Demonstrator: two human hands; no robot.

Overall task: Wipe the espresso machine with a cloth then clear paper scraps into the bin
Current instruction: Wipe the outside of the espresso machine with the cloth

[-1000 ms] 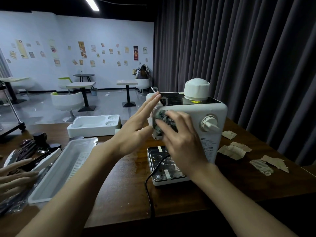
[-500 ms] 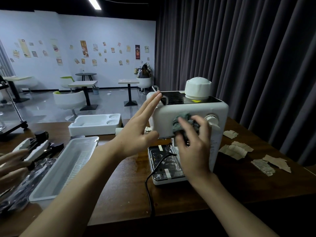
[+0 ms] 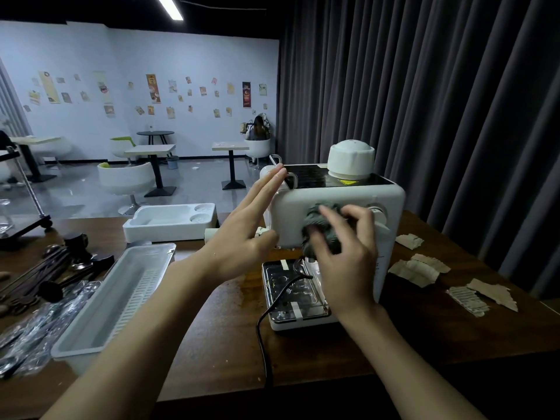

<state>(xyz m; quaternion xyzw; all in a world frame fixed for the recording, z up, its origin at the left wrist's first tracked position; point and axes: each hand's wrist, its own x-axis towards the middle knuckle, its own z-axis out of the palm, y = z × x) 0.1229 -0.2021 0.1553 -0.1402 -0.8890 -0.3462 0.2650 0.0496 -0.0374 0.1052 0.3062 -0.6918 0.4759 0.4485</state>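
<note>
On the dark wooden table [image 3: 218, 328], the boxy white plastic espresso machine [image 3: 288, 219] stood with a crumpled grey-green cloth [image 3: 316, 215] against its smooth front, clenched in the right hand [image 3: 345, 262]. The left hand [image 3: 245, 234], fingers straight, braced the rounded left corner. Torn, ridged paper scraps [image 3: 415, 269] lay just to its right. A second earlier the cloth was at the front's left end; it had moved toward the dial [image 3: 378, 215].

- Bare table [image 3: 212, 322] is lying open between the clear tray [image 3: 121, 301] and the espresso machine [image 3: 339, 201], though a black cord [image 3: 263, 328] is trailing across it.
- The left hand [image 3: 242, 237] is blocking the machine's left side; the right hand [image 3: 348, 268], gripping a cloth [image 3: 318, 219], is covering its front.
- Paper scraps [image 3: 415, 271] are littering the right side, bare wood showing between them.
- The curtain [image 3: 454, 116] is hanging behind, seemingly leaving little room.
</note>
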